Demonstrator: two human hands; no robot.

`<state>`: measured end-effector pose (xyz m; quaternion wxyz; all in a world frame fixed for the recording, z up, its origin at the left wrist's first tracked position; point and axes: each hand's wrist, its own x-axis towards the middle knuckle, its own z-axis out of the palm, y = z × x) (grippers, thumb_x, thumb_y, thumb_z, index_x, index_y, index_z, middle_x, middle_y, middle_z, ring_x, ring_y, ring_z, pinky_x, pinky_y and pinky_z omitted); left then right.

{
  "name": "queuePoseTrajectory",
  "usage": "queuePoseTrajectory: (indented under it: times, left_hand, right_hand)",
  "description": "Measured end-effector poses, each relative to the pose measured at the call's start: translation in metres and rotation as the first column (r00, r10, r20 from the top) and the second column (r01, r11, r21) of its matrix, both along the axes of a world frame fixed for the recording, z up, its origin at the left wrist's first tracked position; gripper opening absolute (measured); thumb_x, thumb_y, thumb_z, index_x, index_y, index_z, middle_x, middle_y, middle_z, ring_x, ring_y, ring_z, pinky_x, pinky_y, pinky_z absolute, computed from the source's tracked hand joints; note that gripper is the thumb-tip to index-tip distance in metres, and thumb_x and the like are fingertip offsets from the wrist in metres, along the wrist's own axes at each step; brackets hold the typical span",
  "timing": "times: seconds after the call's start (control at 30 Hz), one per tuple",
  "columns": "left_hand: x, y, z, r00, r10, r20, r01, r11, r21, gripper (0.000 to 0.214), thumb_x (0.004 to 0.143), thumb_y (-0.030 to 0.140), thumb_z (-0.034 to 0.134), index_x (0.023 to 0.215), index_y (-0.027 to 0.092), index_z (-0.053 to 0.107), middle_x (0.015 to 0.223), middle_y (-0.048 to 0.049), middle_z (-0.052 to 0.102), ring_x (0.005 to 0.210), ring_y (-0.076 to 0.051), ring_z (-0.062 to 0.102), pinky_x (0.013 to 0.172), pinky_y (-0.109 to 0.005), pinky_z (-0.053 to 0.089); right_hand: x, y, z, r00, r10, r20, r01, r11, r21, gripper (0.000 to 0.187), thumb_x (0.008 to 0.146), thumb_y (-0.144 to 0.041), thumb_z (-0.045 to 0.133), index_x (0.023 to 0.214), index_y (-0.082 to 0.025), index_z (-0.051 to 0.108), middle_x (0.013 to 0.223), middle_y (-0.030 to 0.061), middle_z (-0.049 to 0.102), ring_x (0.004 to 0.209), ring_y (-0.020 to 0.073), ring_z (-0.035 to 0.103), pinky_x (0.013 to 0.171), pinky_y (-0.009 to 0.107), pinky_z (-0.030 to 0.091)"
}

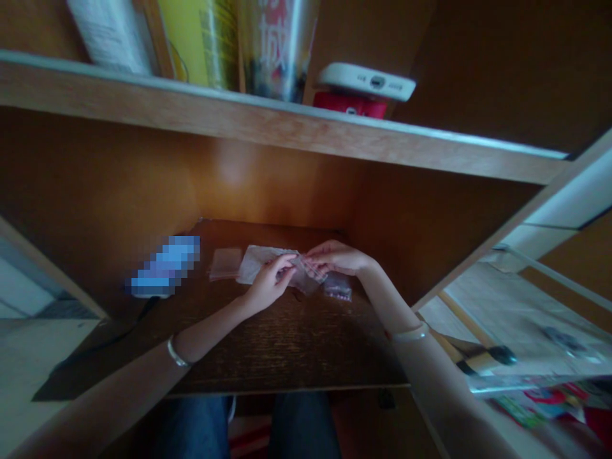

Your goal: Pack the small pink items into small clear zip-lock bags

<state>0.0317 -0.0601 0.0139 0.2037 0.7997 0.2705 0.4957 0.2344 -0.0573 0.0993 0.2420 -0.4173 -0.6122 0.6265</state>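
Above the dark brown desktop, both of my hands meet at a small clear plastic bag point(310, 280). My left hand point(268, 282) pinches the bag's left upper edge between thumb and fingers. From the other side, my right hand point(342, 257) is closed on the bag near its top right; what its fingertips cover is hidden. Just below the right hand lies another small clear bag point(338, 288) with dark bead-like bits along its bottom. A whitish crumpled plastic packet point(253, 262) lies behind my left hand. Left of it is a small stack of flat pinkish clear bags point(226, 262).
A phone point(165, 264) with a blurred-out screen leans at the left, a dark cable point(138, 319) beside it. Overhead runs a shelf point(268, 124) holding a yellow container point(201, 41), a printed cup point(277, 51) and a white device point(366, 78) on a red box point(349, 104). Wooden walls enclose the desktop.
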Motion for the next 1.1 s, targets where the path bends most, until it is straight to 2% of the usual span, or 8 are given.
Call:
queuePoseTrajectory:
  times: [0.17,0.3,0.4,0.47,0.6,0.73,0.93,1.1]
  left_hand:
    - [-0.006,0.011,0.004,0.966,0.167,0.196,-0.167,0.986,-0.014,0.016,0.088,0.017,0.053,0.103,0.019,0.057,0.089,-0.0030,0.067,0.079,-0.012,0.065,0.071,-0.024,0.053]
    - [-0.009,0.013,0.005,0.952,0.214,0.220,-0.229,0.973,0.042,0.013,0.087,0.016,0.052,0.100,0.019,0.057,0.089,-0.0026,0.066,0.081,-0.013,0.064,0.074,-0.027,0.052]
    - [-0.010,0.009,0.008,0.945,0.256,0.204,-0.277,0.958,0.081,0.011,0.088,0.018,0.052,0.098,0.019,0.057,0.090,-0.0035,0.064,0.085,-0.015,0.062,0.077,-0.030,0.050]
    - [-0.010,0.005,0.011,0.948,0.256,0.188,-0.282,0.951,0.129,0.008,0.089,0.022,0.052,0.095,0.019,0.056,0.091,-0.0039,0.063,0.087,-0.016,0.060,0.079,-0.031,0.049]
    - [-0.010,-0.002,0.014,0.965,0.249,0.080,-0.261,0.933,0.249,0.010,0.088,0.026,0.056,0.096,0.019,0.055,0.094,-0.0045,0.064,0.089,-0.017,0.060,0.082,-0.033,0.047]
    - [-0.010,-0.002,0.012,0.957,0.284,0.055,-0.288,0.922,0.258,0.014,0.089,0.023,0.055,0.102,0.019,0.055,0.095,-0.0046,0.067,0.088,-0.017,0.062,0.082,-0.033,0.047]
    - [-0.012,0.004,0.011,0.959,0.278,0.059,-0.284,0.929,0.238,0.006,0.088,0.019,0.054,0.091,0.020,0.058,0.086,-0.0023,0.068,0.081,-0.016,0.063,0.079,-0.033,0.050]
    - [-0.009,0.004,0.008,0.972,0.222,0.082,-0.233,0.957,0.175,0.013,0.088,0.019,0.053,0.100,0.020,0.058,0.095,-0.0039,0.069,0.087,-0.015,0.066,0.081,-0.029,0.052]
  right_hand:
    - [-0.007,0.005,-0.004,0.996,0.025,-0.091,-0.028,0.999,-0.030,0.029,0.063,-0.026,0.078,0.084,-0.009,0.070,0.072,0.0063,0.070,0.065,0.0135,0.066,0.063,0.026,0.055]
    - [-0.019,0.000,-0.008,0.993,0.057,-0.102,-0.056,0.998,0.010,0.023,0.066,-0.026,0.076,0.080,-0.010,0.069,0.068,0.0036,0.068,0.060,0.0112,0.064,0.059,0.024,0.055]
    - [-0.033,-0.001,-0.015,0.987,0.003,-0.160,0.013,0.995,0.096,0.021,0.068,-0.028,0.073,0.080,-0.013,0.067,0.066,0.0014,0.067,0.058,0.0102,0.062,0.056,0.023,0.053]
    - [-0.043,0.001,-0.022,0.968,-0.100,-0.230,0.143,0.974,0.177,0.020,0.070,-0.031,0.071,0.080,-0.015,0.065,0.064,-0.0002,0.065,0.055,0.0099,0.061,0.053,0.023,0.051]
    - [-0.061,0.009,-0.039,0.827,-0.356,-0.434,0.517,0.784,0.342,0.020,0.072,-0.036,0.068,0.070,-0.019,0.056,0.060,-0.0043,0.057,0.048,0.0076,0.050,0.046,0.021,0.042]
    - [-0.071,0.008,-0.057,0.782,-0.391,-0.484,0.616,0.599,0.512,0.021,0.076,-0.037,0.065,0.069,-0.020,0.055,0.070,-0.0017,0.058,0.059,0.0099,0.052,0.055,0.022,0.043]
    - [-0.080,-0.007,-0.078,0.792,-0.472,-0.388,0.601,0.491,0.631,0.020,0.085,-0.038,0.055,0.077,-0.021,0.057,0.071,-0.0008,0.058,0.061,0.0112,0.053,0.058,0.024,0.044]
    - [-0.081,-0.014,-0.080,0.787,-0.525,-0.323,0.574,0.434,0.694,0.019,0.089,-0.037,0.050,0.084,-0.021,0.060,0.076,0.0011,0.061,0.064,0.0123,0.055,0.061,0.025,0.044]
